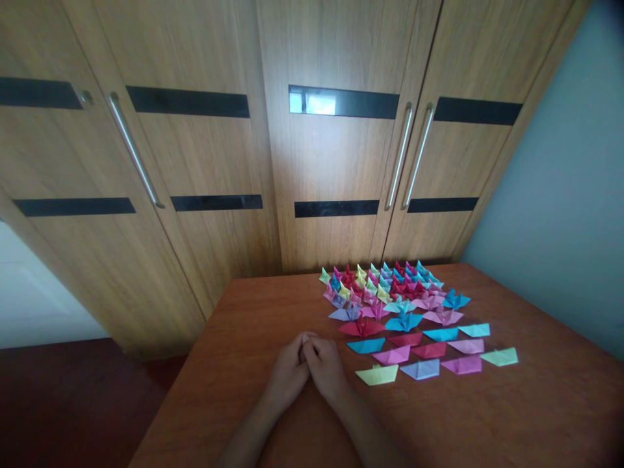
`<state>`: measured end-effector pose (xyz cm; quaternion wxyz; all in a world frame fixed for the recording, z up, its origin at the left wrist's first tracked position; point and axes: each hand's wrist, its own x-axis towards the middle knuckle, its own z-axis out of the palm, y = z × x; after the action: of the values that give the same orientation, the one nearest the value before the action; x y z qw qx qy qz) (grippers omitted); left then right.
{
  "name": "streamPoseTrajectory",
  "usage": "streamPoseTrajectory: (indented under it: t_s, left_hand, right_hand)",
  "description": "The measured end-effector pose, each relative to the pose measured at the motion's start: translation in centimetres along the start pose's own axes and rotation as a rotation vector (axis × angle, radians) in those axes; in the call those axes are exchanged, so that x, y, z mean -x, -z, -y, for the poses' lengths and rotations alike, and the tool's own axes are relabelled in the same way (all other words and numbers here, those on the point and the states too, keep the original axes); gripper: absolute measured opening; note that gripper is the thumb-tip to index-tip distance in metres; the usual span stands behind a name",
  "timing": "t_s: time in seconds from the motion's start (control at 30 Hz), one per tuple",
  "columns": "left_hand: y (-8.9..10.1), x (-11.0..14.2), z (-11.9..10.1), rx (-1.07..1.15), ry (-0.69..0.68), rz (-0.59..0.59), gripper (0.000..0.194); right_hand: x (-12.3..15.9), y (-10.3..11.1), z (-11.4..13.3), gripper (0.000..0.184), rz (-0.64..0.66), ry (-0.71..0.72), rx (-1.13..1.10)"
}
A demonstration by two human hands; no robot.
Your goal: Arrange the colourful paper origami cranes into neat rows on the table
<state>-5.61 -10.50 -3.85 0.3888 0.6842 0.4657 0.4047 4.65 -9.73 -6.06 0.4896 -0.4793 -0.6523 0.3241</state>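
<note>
My left hand [289,369] and my right hand [325,365] rest together on the wooden table [234,370], fingers closed and folded against each other. No object shows in either one; the inside of the clasp is hidden. Just right of my right hand lie flat folded paper boat shapes in several colours, the nearest being a yellow one [377,375] and a blue one [366,346]. Behind them stand rows of folded paper cranes, among them a red crane [361,327] and a blue crane [403,321].
A wooden wardrobe [219,156] with dark strips and metal handles [400,156] rises behind the table's far edge. To the right is a pale blue wall [560,214]. Dark red floor [73,390] shows at the left, beside a white panel [34,292].
</note>
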Motion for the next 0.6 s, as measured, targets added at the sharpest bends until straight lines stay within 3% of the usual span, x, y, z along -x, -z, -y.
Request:
streamPoseTrajectory:
  t_s: [0.6]
  left_hand:
    - [-0.01,0.13,-0.18,0.016,-0.017,0.010,0.033]
  right_hand:
    - [0.05,0.04,0.01,0.040,-0.006,0.012,0.000]
